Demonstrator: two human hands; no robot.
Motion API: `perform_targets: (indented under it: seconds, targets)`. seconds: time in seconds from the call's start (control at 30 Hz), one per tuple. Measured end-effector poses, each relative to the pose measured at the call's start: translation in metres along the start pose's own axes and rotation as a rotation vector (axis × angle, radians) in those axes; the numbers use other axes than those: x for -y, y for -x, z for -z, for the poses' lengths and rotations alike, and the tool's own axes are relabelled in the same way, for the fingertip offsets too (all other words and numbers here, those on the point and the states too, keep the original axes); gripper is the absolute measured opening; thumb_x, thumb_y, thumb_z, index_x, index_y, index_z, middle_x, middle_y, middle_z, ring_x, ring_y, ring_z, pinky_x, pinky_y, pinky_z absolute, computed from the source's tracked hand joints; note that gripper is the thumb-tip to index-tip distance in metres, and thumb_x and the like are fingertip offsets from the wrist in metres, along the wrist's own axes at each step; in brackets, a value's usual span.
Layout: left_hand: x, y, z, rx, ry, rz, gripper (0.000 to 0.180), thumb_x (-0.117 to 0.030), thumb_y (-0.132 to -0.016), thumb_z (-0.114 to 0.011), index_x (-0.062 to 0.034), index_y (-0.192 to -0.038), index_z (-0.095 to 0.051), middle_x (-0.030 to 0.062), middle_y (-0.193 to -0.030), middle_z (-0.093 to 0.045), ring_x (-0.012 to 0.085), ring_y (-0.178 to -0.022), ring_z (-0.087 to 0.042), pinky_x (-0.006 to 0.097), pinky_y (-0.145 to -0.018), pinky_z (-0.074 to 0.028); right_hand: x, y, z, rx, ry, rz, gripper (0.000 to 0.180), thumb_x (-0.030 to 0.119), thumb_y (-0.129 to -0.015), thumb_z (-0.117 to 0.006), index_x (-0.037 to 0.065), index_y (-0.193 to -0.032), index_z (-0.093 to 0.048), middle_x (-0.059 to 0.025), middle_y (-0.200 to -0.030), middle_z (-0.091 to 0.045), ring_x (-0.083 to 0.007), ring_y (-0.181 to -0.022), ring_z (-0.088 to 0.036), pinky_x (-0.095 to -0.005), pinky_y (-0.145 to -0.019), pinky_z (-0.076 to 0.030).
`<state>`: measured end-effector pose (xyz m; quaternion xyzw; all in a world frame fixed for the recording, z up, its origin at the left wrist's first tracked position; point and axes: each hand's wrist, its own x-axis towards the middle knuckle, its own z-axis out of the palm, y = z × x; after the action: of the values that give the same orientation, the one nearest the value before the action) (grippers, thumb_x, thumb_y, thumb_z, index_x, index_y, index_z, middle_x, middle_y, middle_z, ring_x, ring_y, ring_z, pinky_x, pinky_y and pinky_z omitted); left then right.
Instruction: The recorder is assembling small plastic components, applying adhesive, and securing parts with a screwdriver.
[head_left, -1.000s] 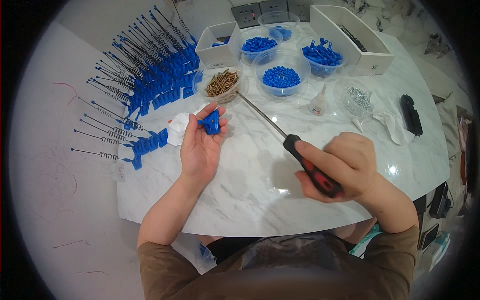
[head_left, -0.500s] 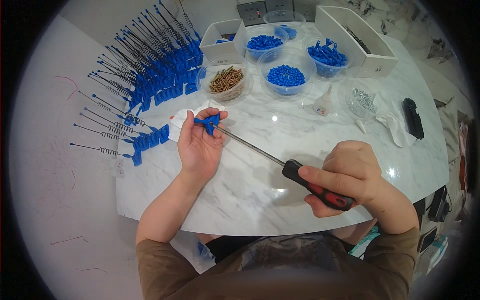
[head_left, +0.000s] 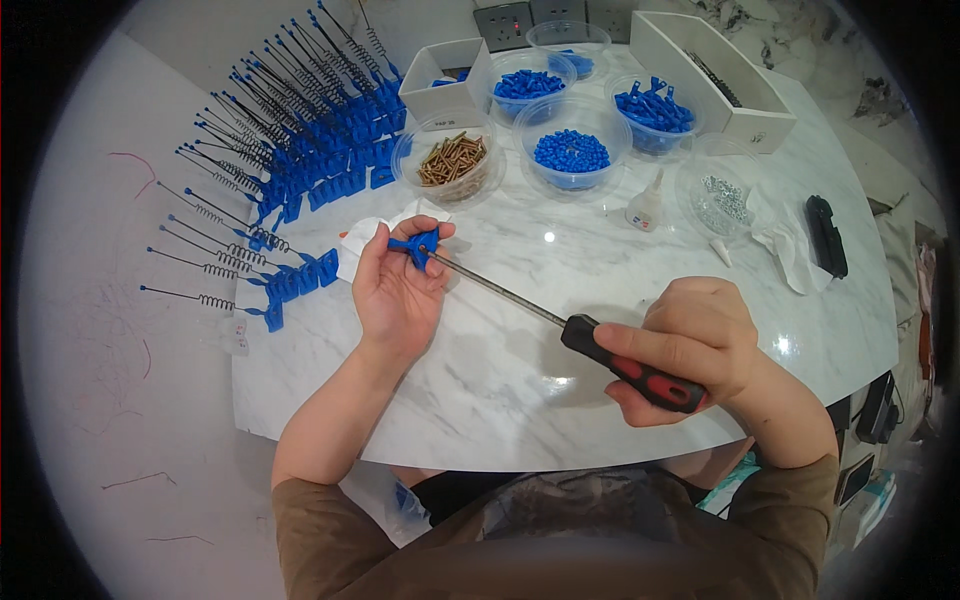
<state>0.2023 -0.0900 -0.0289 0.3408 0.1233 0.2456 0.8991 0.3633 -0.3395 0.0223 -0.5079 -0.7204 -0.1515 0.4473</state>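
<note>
Between the thumb and fingers of my left hand [head_left: 400, 305] is a small blue plastic part [head_left: 421, 247]. My right hand [head_left: 697, 345] grips the black and red handle of a screwdriver [head_left: 503, 291]. Its long metal shaft slants up to the left, and the tip meets the blue part; the exact contact point is too small to make out. A white tissue [head_left: 352, 262] lies on the table behind my left hand. To the left stand several blue pieces [head_left: 298, 277] in a row, each with a black coiled spring and a thin rod.
A denser group of spring-fitted blue pieces [head_left: 320, 150] fills the back left of the marble table [head_left: 480, 420]. Clear tubs hold brown screws [head_left: 452, 160], blue beads [head_left: 572, 152] and small silver parts [head_left: 724, 200]. A small bottle [head_left: 647, 207], a black tool [head_left: 826, 238] and a white box [head_left: 715, 85] stand rightward.
The screwdriver handle has turned a little, and my right hand has shifted slightly up and left with it. My left hand holds the blue part in nearly the same place.
</note>
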Motion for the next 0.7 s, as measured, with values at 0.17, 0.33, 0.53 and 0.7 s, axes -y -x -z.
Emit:
perform_targets:
  seconds: [0.17, 0.33, 0.53, 0.7]
  targets:
    - [0.0, 0.001, -0.001, -0.015, 0.011, -0.011, 0.042, -0.033, -0.099, -0.039, 0.0034, -0.11, -0.055, 0.0202, -0.107, -0.062, 0.0151, -0.071, -0.054, 0.026, -0.064, -0.042, -0.003, 0.0, 0.002, -0.015, -0.011, -0.057, 0.037, 0.016, -0.059, -0.076, 0.006, -0.095, -0.072, 0.0009, -0.058, -0.05, -0.0152, -0.043, -0.047, -0.0273, -0.04, -0.035]
    - [-0.001, 0.0, 0.003, 0.001, -0.032, -0.021, 0.042, -0.035, -0.099, -0.04, 0.0015, -0.113, -0.054, 0.0176, -0.109, -0.062, 0.0149, -0.074, -0.051, 0.026, -0.067, -0.041, -0.002, -0.001, 0.0, 0.005, -0.01, -0.061, 0.041, 0.012, -0.056, -0.075, 0.006, -0.096, -0.072, 0.0009, -0.06, -0.051, -0.0151, -0.046, -0.047, -0.0271, -0.043, -0.033]
    - [0.001, -0.001, 0.0, -0.057, -0.134, -0.085, 0.04, -0.033, -0.101, -0.039, 0.0019, -0.113, -0.054, 0.0179, -0.11, -0.061, 0.0135, -0.075, -0.053, 0.025, -0.069, -0.043, -0.006, -0.001, -0.008, 0.102, 0.096, 0.124, 0.035, 0.018, -0.064, -0.077, 0.013, -0.098, -0.069, 0.0029, -0.065, -0.042, -0.0109, -0.048, -0.047, -0.0266, -0.043, -0.034]
    - [0.001, -0.001, 0.0, -0.07, -0.176, -0.111, 0.041, -0.033, -0.1, -0.04, 0.003, -0.113, -0.054, 0.0186, -0.11, -0.06, 0.0136, -0.074, -0.052, 0.025, -0.068, -0.043, -0.004, 0.001, -0.007, 0.097, 0.062, 0.081, 0.034, 0.016, -0.065, -0.076, 0.014, -0.098, -0.069, 0.0032, -0.065, -0.042, -0.0109, -0.048, -0.046, -0.0263, -0.044, -0.034]
